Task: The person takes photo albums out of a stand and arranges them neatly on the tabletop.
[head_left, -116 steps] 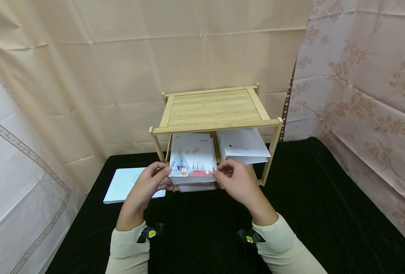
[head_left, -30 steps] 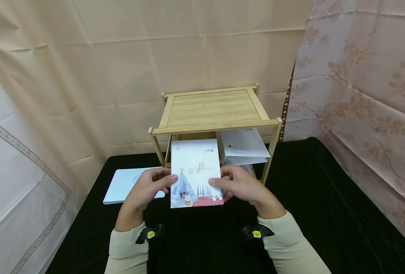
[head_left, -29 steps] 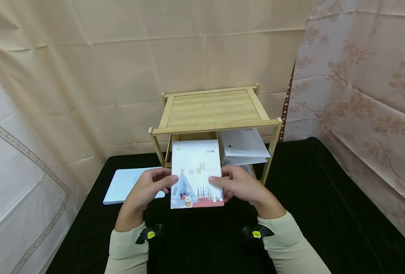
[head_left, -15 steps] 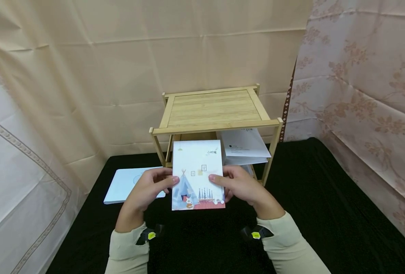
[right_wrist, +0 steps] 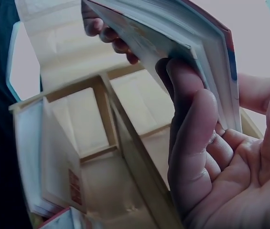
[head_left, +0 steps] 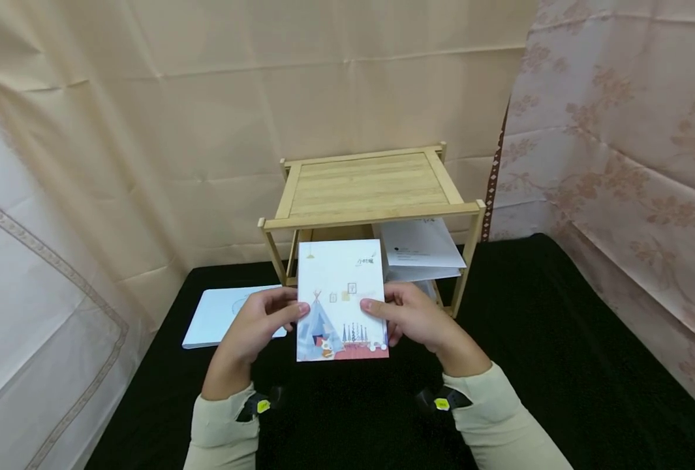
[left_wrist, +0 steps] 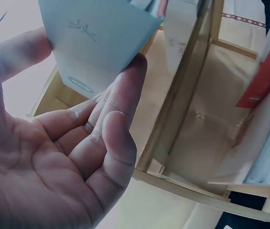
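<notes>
A white book (head_left: 341,274) with a blue tent and a pink strip on its cover is held up in front of the wooden shelf (head_left: 376,186). My left hand (head_left: 257,326) grips its left edge, thumb on the cover and fingers behind. At the right edge, my right hand (head_left: 414,320) pinches it the same way, thumb flat on the front. Page edges of the book (right_wrist: 221,71) show in the right wrist view, slightly fanned. The left wrist view shows the book's pale blue spine (left_wrist: 91,43) between thumb and fingers.
A light blue flat book or folder (head_left: 218,320) lies on the black cloth (head_left: 347,424) to the left. White books (head_left: 420,251) stand in the shelf's right compartment, beyond a wooden divider (left_wrist: 178,90). Beige curtain (head_left: 206,130) hangs behind.
Compared with several seconds ago, the book has come out from the shelf's left compartment toward me and tilted up to face me. In the last second it has barely moved.
</notes>
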The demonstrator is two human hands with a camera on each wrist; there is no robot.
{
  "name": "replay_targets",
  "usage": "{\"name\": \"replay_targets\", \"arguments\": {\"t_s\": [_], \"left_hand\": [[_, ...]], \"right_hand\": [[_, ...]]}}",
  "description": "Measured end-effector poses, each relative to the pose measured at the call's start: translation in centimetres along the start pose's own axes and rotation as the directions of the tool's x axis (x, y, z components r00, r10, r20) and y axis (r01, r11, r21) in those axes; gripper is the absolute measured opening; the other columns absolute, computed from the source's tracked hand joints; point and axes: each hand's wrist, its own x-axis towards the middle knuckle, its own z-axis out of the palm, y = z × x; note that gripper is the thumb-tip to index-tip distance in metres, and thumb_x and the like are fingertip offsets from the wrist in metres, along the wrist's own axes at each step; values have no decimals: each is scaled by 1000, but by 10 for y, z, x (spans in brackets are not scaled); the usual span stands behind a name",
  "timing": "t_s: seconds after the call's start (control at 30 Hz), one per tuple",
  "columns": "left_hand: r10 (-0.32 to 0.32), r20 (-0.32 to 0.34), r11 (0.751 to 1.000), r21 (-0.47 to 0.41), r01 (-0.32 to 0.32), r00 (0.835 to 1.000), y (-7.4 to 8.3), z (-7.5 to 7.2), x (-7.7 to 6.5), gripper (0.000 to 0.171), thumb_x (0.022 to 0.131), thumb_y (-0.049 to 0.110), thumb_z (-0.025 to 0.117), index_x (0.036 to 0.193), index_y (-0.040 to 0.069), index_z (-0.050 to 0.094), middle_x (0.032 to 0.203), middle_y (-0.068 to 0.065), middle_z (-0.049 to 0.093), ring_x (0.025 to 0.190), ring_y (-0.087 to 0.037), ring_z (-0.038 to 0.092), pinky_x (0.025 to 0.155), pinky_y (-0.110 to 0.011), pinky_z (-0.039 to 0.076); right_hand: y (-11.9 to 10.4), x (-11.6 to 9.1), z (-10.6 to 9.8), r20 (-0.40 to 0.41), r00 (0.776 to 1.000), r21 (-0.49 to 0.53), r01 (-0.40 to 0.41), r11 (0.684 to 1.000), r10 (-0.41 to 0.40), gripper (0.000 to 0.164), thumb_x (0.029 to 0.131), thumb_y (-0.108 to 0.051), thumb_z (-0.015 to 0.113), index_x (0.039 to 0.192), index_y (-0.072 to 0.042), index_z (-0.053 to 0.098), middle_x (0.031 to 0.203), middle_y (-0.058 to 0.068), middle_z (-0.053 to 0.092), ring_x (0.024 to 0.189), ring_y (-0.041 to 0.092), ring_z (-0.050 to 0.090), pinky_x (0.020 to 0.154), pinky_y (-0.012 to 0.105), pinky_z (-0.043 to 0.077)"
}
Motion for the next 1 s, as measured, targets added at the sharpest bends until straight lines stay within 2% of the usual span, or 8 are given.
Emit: {"name": "replay_targets", "arguments": {"t_s": [0.5, 0.9, 1.0], "left_hand": [[-119, -40, 993, -4, 119, 992, -7, 12, -27, 53, 99, 29, 69, 138, -5, 58, 114, -17, 71, 96, -22, 69, 81, -32, 57], [-180, -3, 984, 7, 180, 984, -23, 9, -44, 54, 99, 30, 69, 138, -5, 57, 114, -14, 72, 95, -22, 69, 80, -31, 56], [-192, 24, 981, 13, 192, 981, -28, 6, -47, 56, 99, 32, 68, 139, -5, 55, 115, -14, 71, 97, -23, 69, 80, -32, 56]], "right_hand": [[19, -10, 17, 36, 998, -15, -48, 999, 48, 37, 105, -34, 61, 126, -4, 68, 90, 10, 78, 63, 19, 70, 52, 31, 58], [34, -14, 38, 60, 991, 6, -120, 993, 120, 37, 103, -36, 63, 123, -5, 69, 88, 11, 77, 61, 17, 68, 54, 28, 58], [38, -14, 43, 65, 987, 17, -147, 989, 145, 38, 102, -37, 64, 122, -5, 70, 87, 10, 77, 61, 17, 68, 54, 28, 58]]}}
